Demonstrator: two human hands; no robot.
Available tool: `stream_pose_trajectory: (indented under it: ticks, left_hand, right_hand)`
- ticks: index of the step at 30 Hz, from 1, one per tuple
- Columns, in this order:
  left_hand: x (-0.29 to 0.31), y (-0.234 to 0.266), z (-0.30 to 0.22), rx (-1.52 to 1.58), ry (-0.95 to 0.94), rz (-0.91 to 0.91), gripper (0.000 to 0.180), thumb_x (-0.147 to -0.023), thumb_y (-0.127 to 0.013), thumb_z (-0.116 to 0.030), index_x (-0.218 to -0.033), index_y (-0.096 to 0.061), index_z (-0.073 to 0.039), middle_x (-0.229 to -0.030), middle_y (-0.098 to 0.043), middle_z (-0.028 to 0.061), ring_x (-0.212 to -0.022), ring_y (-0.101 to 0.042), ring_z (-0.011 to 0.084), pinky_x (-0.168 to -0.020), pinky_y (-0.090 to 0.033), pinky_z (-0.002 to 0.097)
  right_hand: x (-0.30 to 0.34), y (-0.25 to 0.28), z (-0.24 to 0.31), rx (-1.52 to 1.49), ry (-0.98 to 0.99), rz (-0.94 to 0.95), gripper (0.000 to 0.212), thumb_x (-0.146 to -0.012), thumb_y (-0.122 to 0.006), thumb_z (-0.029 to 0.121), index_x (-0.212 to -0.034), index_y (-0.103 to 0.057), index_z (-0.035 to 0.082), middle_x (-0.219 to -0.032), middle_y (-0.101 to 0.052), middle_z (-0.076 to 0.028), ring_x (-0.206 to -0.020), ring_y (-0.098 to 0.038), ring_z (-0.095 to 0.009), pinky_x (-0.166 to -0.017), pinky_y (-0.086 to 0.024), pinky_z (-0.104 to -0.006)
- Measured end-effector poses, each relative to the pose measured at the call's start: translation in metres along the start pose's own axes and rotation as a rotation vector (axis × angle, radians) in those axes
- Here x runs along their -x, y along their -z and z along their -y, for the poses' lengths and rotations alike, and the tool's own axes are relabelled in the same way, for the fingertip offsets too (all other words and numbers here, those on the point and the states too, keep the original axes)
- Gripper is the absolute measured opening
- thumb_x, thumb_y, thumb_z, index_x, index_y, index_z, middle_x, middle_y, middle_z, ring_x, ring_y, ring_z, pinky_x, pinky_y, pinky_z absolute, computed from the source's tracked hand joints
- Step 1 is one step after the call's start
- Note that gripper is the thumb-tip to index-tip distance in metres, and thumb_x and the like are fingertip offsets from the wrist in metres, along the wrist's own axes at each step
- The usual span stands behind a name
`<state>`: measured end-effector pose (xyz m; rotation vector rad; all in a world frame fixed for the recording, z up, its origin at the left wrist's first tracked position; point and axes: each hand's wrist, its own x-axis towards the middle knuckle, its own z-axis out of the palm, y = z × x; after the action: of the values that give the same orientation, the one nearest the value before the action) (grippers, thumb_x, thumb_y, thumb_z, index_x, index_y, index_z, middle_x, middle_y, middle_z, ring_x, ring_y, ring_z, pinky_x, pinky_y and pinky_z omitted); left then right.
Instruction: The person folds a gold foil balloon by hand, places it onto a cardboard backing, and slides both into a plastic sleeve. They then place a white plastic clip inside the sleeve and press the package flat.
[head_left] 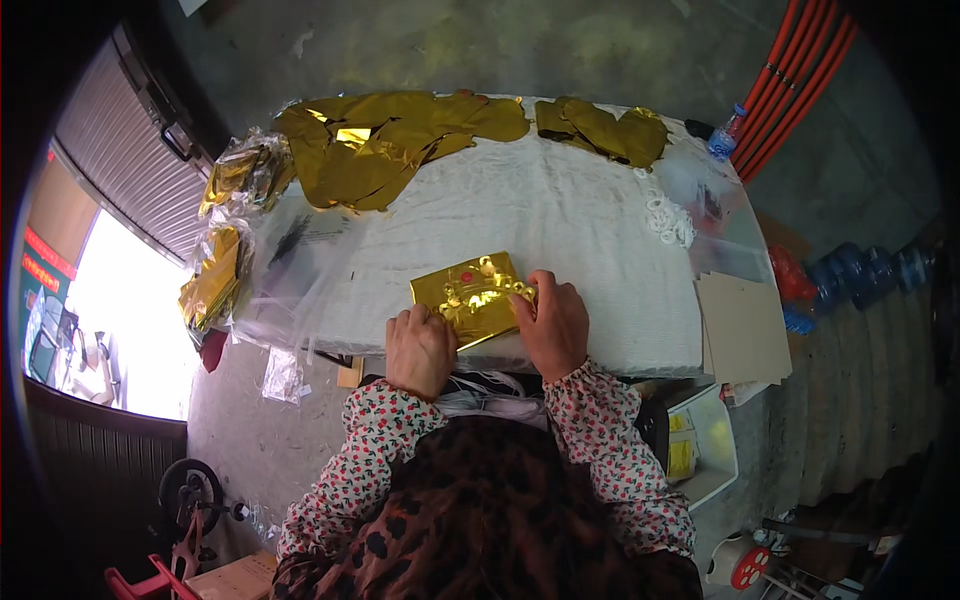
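Observation:
At the near edge of the table lies a shiny gold foil rectangle (440, 290), tilted a little. On top of it is a gold crown-shaped ornament (482, 292) with beaded points and a red spot. My left hand (421, 350) is closed at the rectangle's near left corner, its fingertips curled out of sight. From the right, my right hand (553, 325) pinches the right end of the crown ornament between thumb and fingers, over the rectangle's right edge. Cherry-print sleeves cover both forearms.
Gold foil sheets (400, 140) and a smaller folded gold foil piece (600, 130) line the far edge. Plastic-wrapped gold packets (218, 270) sit at left. White rings (668, 220), a bottle (727, 135) and cardboard sheets (745, 325) are at right. Below stands a white bin (712, 440).

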<state>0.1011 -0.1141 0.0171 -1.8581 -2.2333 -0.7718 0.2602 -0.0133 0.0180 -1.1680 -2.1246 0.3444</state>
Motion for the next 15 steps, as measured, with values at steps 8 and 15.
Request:
stream_pose_trajectory:
  ticks: [8,15]
  left_hand:
    - [-0.002,0.002,0.004,-0.016,-0.013,0.089,0.016,-0.083,-0.060,-0.012,-0.072,-0.062,-0.001,-0.081,-0.055,0.0149,-0.081,-0.055,0.0327,-0.073,-0.041,0.0444]
    - [-0.003,0.003,0.004,-0.022,-0.028,0.073,0.016,-0.083,-0.060,-0.011,-0.072,-0.060,0.000,-0.080,-0.054,0.0146,-0.079,-0.054,0.0322,-0.073,-0.041,0.0437]
  right_hand:
    - [0.043,0.008,0.023,0.073,0.432,0.137,0.063,-0.092,-0.051,0.044,-0.133,-0.043,-0.003,-0.137,-0.046,-0.019,-0.132,-0.039,-0.032,-0.111,-0.028,-0.0478]
    - [0.053,-0.005,0.016,0.102,0.340,0.200,0.069,-0.091,-0.049,0.048,-0.136,-0.039,-0.004,-0.141,-0.041,-0.019,-0.133,-0.037,-0.032,-0.110,-0.029,-0.0477]
